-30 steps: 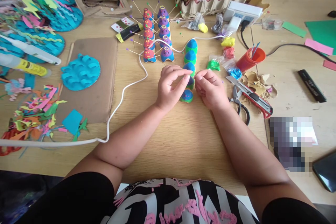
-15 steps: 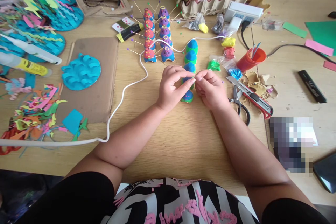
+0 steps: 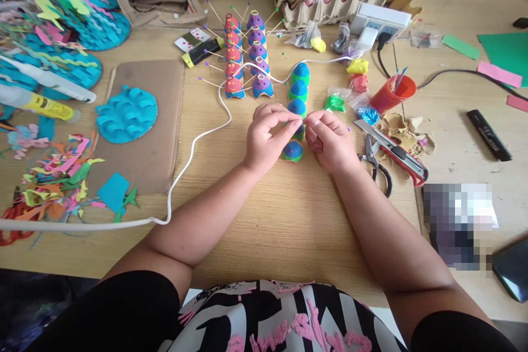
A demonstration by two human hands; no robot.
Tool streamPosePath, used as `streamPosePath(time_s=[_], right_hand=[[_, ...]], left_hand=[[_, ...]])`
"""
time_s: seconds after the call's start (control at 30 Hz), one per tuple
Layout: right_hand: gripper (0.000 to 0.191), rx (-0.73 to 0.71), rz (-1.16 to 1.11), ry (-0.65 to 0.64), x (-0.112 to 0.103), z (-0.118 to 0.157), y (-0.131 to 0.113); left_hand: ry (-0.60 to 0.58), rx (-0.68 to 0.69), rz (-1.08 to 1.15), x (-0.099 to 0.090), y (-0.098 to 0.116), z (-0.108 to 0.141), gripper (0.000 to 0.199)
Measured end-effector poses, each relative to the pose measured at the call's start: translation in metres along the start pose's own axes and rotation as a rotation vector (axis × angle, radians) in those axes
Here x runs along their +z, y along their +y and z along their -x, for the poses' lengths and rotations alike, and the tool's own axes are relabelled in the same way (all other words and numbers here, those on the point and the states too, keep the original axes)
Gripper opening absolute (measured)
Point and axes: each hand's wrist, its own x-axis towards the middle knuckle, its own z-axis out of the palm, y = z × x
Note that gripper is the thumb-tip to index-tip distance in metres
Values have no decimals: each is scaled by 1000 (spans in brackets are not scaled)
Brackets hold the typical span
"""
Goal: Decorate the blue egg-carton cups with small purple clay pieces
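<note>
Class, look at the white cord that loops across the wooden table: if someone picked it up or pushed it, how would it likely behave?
The white cord is probably floppy: it lies in loose curves, bending past the painted cones. It looks thin, so likely light. It would probably drag and snake rather than slide as one piece, and might catch the sticks poking from those cones.

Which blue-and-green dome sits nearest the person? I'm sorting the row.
The last blue-and-green dome, at the row's near end, between the left hand and right hand; the others stand farther back.
</note>
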Motion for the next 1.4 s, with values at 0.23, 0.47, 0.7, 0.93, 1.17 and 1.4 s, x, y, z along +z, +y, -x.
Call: streamPosePath(time_s=[0.23,0.47,0.7,0.93,1.17,1.4], right_hand=[[57,-17,-1,-1,2,1,0],[60,-6,10,28,1,0,1],[59,-13,4,7,1,0,2],[59,-7,59,0,-1,1,2],[57,-9,37,17,0,1,2],[59,4,27,8,1,2,0]], left_hand=[[-53,14,-7,-1,2,0,36],[-38,-26,55,-3,6,-1,33],[-14,7,69,0,4,-1,30],[-22,-68,108,0,5,-1,35],[-50,-123,133,-1,5,0,37],[-26,-74,103,2,1,2,38]])
